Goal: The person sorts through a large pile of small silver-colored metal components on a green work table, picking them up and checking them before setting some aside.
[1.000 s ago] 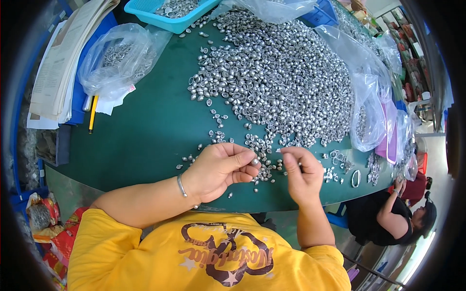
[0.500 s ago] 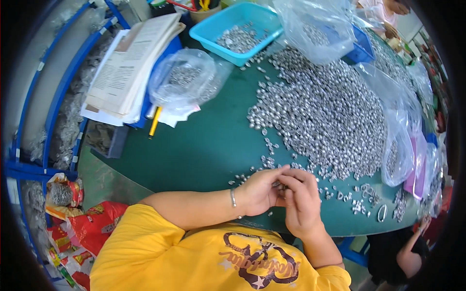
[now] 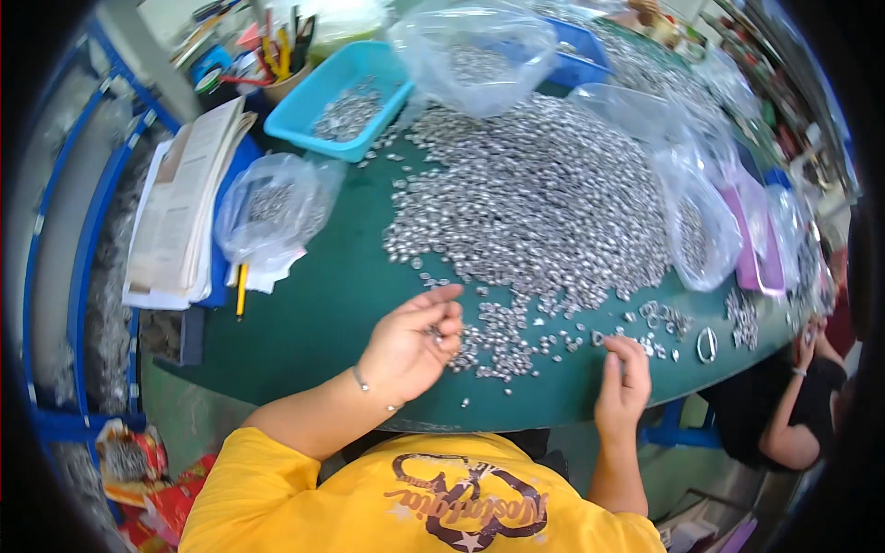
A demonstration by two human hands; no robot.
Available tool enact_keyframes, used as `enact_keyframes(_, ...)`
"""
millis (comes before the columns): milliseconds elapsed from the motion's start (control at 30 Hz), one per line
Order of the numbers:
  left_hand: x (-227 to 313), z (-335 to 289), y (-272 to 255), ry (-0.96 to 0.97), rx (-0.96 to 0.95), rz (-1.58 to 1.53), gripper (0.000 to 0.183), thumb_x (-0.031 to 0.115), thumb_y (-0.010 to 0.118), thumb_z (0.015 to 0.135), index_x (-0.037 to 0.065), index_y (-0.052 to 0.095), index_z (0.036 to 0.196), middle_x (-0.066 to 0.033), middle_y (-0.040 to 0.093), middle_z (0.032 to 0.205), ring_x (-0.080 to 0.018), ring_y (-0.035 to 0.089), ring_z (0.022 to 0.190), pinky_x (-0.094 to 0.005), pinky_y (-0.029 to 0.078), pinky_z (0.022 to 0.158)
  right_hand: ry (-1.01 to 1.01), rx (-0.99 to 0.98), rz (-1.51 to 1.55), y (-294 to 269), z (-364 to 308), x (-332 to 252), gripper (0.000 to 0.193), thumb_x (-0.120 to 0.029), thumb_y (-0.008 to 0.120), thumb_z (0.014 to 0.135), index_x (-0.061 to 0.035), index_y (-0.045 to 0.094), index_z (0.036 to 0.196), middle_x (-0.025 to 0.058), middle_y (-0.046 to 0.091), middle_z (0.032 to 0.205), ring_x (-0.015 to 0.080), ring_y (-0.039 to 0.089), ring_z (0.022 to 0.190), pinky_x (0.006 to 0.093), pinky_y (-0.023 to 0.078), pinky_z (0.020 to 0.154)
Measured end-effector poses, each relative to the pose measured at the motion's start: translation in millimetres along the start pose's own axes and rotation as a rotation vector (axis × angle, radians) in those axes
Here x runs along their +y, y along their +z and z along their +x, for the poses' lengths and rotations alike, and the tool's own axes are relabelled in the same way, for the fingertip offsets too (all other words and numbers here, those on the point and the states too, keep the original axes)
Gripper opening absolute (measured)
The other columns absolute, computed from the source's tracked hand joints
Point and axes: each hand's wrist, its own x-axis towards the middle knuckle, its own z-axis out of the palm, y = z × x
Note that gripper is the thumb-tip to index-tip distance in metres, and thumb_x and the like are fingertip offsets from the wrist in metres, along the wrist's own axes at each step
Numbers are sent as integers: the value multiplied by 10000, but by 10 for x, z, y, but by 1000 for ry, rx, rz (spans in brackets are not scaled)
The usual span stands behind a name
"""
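A wide heap of small silver metal pieces (image 3: 535, 203), rounded like beads or small rings, covers the middle of the green table (image 3: 359, 244). Just short of the heap, my left hand (image 3: 406, 350) is raised with its fingers curled inward, and a bit of silver shows between fingers and palm. To its right, a smaller loose patch of the same pieces (image 3: 498, 341) is spread out. My right hand (image 3: 624, 382) hovers by the near edge, thumb and fingers drawn together. Whatever it may hold is hidden. Beyond its fingertips are scattered silver pieces (image 3: 650, 348).
Along the far side stand a turquoise tray (image 3: 286, 124), a large clear bag (image 3: 475, 60) and a blue tray (image 3: 581, 60). At left are papers (image 3: 175, 212), a bagged lot (image 3: 272, 207) and a yellow pencil (image 3: 241, 293). A purple tray (image 3: 758, 240) and another person's arm (image 3: 784, 415) are right.
My hands were together over the near edge; now they are apart, left hand to the left, right hand to the right. The loose patch between them has come into sight. The view has shifted.
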Motion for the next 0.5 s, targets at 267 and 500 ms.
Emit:
enact_keyframes(267, -15, 254, 517, 69, 0, 202, 319, -74, 384, 879, -127, 381, 1193, -257, 455, 1220, -313, 501, 1143, -327, 460, 967, -137, 22, -70, 141, -205, 40, 171, 40, 540, 802, 17, 604, 960, 169, 587, 1025, 321, 562, 940, 361, 453, 836)
enact_keyframes(500, 580, 1259, 1447, 233, -340, 84, 213, -112, 481, 821, -161, 455, 1027, -248, 535, 1091, -330, 577, 1010, -374, 499, 932, -209, 107, -65, 130, -210, 85, 204, 27, 599, 732, -21, 611, 931, 147, 581, 970, 324, 553, 892, 388, 453, 784)
